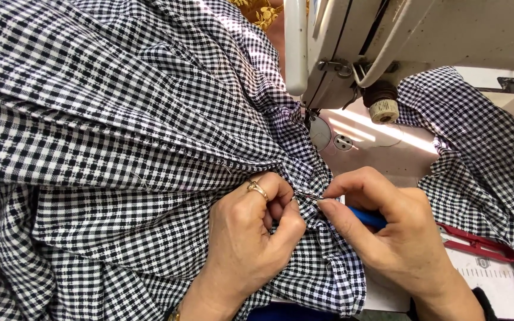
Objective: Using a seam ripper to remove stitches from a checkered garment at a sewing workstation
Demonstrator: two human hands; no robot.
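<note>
Right, I'm looking down at both hands working a gathered seam in a big black-and-white checked cloth (pixel 120 119), just in front of the sewing machine (pixel 388 35).

Left hand (pixel 251 232) is bunching the cloth, fingers curled tight and thumb pressing a fold against them; a gold ring (pixel 257 189) is showing on one finger. Right hand (pixel 394 232) is pinching a small blue-handled tool (pixel 367 217), fingers narrow around it, its thin metal tip (pixel 307 195) meeting the cloth right at the seam between the two thumbs. I can't tell exactly what kind of tool it is, since the handle is mostly hidden in the palm.

Cloth is draping over the lap and table, spilling left and running round behind the machine to the right. I'm judging it light, soft and floppy, with no stiffness of its own: it's going to slump wherever it isn't held. Not slippery, the weave looks grippy. Best hold is a pinch close either side of the seam, keeping that short stretch taut; grabbing farther out is just collecting slack.

Red clippers (pixel 477 244) are lying on the table (pixel 388 148) just right of the right hand, partly under the cloth edge.
</note>
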